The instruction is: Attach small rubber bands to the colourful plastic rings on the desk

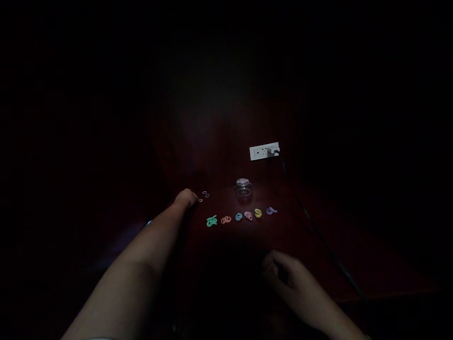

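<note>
My left hand (186, 197) reaches to the far left of the dark red table, its back toward me and its fingers mostly hidden. Right by its fingertips lies a pinkish hair tie (200, 200), with a purple hair tie (204, 192) and a bluish one (207, 195) just beyond. A row of small elastic hair ties sorted by colour crosses the middle: green (211, 221), orange (226, 220), blue (239, 216), pink (248, 216), yellow (258, 213) and purple (271, 211). Nearer to me, my right hand (285, 274) hovers or rests with curled fingers and nothing visible in them.
Behind the row stands a clear round jar (243, 189) with its lid on. A white socket panel (260, 152) holds a plugged-in adapter (272, 150); its black cable (307, 215) runs down the right side. The surroundings are very dark.
</note>
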Demonstrator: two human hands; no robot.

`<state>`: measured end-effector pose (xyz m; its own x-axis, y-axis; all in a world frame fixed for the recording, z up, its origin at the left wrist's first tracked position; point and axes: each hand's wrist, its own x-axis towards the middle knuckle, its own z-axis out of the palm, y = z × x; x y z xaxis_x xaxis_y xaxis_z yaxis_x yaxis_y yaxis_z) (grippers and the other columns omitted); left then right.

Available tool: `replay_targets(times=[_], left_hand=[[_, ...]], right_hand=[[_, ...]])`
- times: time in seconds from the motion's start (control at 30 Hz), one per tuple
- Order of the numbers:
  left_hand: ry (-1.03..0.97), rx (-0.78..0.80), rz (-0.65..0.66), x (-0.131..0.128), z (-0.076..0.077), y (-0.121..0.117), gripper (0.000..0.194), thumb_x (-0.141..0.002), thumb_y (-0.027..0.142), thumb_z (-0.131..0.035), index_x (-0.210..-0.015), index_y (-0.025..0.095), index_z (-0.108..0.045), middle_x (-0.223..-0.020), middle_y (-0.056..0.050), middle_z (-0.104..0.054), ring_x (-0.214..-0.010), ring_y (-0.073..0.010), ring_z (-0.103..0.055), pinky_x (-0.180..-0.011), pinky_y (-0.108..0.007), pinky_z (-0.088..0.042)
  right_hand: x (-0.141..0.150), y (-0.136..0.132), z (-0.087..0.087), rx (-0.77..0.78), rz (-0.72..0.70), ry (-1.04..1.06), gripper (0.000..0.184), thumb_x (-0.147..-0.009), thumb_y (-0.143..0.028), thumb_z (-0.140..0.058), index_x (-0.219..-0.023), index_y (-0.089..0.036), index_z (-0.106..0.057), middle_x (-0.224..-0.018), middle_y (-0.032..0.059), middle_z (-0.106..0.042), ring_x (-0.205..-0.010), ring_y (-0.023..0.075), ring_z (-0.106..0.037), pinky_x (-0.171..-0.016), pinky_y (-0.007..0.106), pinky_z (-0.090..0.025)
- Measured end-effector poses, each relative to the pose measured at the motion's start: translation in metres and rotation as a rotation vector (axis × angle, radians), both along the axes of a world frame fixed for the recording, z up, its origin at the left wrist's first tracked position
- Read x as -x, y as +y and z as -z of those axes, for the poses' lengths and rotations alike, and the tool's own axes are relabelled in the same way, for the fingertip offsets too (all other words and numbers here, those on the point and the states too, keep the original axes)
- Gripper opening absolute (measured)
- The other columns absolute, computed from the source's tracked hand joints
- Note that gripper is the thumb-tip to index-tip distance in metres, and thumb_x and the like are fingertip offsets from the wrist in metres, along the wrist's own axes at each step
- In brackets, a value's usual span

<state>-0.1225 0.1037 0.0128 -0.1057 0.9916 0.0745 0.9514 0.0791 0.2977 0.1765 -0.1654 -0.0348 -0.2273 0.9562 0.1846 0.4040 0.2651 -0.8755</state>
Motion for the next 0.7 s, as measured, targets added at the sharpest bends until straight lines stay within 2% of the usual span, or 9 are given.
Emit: replay_targets(times=[0.1, 0.2, 0.27, 0.37, 0.5, 0.6, 0.7], left_hand=[[-0.134, -0.029, 0.051, -0.006, -0.008, -0.024, 0.02, -0.057, 0.03, -0.062, -0.071, 0.015, -0.06, -0.069, -0.005, -0.063, -0.057, -0.0135, -0.056, -0.051, -0.022, -0.04], [-0.266, -0.08, 0.157, -0.017, -0.011, -0.057, 0.024, -0.062, 0.03, -0.059, -0.079, 0.014, -0.058, -0.071, -0.004, -0.063, -0.056, -0.0092, -0.054, -0.052, -0.019, -0.04], [-0.534, -0.113, 0.295, -0.029, -0.008, -0.084, 0.026, -0.061, 0.029, -0.061, -0.079, 0.011, -0.057, -0.068, -0.005, -0.061, -0.053, -0.0085, -0.053, -0.05, -0.02, -0.04], [-0.838, -0.062, 0.413, -0.056, 0.006, -0.128, 0.031, -0.061, 0.033, -0.062, -0.081, 0.01, -0.055, -0.064, -0.004, -0.06, -0.052, -0.0084, -0.052, -0.049, -0.02, -0.04], [-1.041, 0.028, 0.501, -0.1, 0.037, -0.176, 0.033, -0.06, 0.034, -0.063, -0.08, 0.01, -0.054, -0.068, -0.006, -0.06, -0.057, -0.0096, -0.055, -0.047, -0.018, -0.039], [-1.109, 0.044, 0.52, -0.124, 0.056, -0.196, 0.032, -0.059, 0.032, -0.064, -0.079, 0.009, -0.054, -0.066, -0.006, -0.06, -0.059, -0.0101, -0.056, -0.051, -0.02, -0.041], [-1.092, -0.016, 0.583, -0.133, 0.064, -0.205, 0.029, -0.057, 0.028, -0.067, -0.075, 0.009, -0.054, -0.069, -0.006, -0.06, -0.062, -0.01, -0.056, -0.059, -0.022, -0.043]], right_hand=[[0.0, 0.0, 0.003, -0.03, -0.005, 0.016, 0.016, -0.076, -0.028, -0.044, -0.07, -0.016, -0.052, -0.06, -0.0011, -0.048, -0.055, 0.0091, -0.041, -0.05, 0.019, -0.034], [0.0, 0.002, 0.007, -0.052, -0.013, 0.032, 0.017, -0.076, -0.03, -0.044, -0.072, -0.016, -0.053, -0.06, -0.0013, -0.047, -0.055, 0.0089, -0.041, -0.049, 0.019, -0.034], [0.0, 0.005, 0.009, -0.062, -0.021, 0.049, 0.018, -0.075, -0.032, -0.045, -0.073, -0.016, -0.054, -0.06, -0.0013, -0.047, -0.055, 0.0089, -0.041, -0.05, 0.019, -0.034], [0.003, 0.016, 0.008, -0.039, -0.037, 0.103, 0.019, -0.073, -0.033, -0.048, -0.076, -0.015, -0.055, -0.063, -0.0007, -0.049, -0.056, 0.0091, -0.044, -0.051, 0.02, -0.035], [0.01, 0.035, 0.005, 0.099, -0.063, 0.255, 0.029, -0.07, -0.037, -0.05, -0.089, -0.014, -0.053, -0.066, 0.0004, -0.052, -0.05, 0.0084, -0.046, -0.046, 0.021, -0.036], [0.013, 0.044, 0.006, 0.13, -0.077, 0.338, 0.03, -0.071, -0.038, -0.049, -0.088, -0.014, -0.053, -0.069, 0.0016, -0.054, -0.047, 0.0075, -0.046, -0.044, 0.021, -0.036], [0.013, 0.044, 0.01, 0.083, -0.088, 0.316, 0.029, -0.069, -0.038, -0.05, -0.083, -0.013, -0.054, -0.061, 0.0004, -0.053, -0.047, 0.0078, -0.046, -0.044, 0.02, -0.036]])
